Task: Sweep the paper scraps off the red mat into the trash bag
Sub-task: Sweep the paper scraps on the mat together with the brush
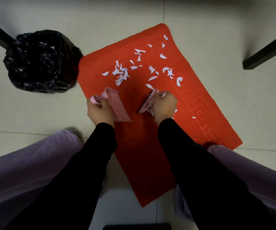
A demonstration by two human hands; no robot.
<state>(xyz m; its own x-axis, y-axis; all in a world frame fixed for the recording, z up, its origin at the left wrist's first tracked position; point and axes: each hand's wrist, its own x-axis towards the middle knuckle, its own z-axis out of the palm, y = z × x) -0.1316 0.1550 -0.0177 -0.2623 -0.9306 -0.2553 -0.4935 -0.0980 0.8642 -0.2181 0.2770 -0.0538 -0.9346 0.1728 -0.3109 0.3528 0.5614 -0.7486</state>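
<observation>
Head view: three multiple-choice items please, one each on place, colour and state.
1. Where is the trash bag? A. on the floor at the left corner of the red mat B. on the mat's middle C. on a lap
2. Dustpan in the left hand: which colour? A. blue B. pink C. green
3. What does the right hand do? A. lies flat B. reaches into the bag C. grips the brush
1 A: it stands on the floor beside that corner. 2 B: the pan is pink. 3 C: fingers curl round the brush.
</observation>
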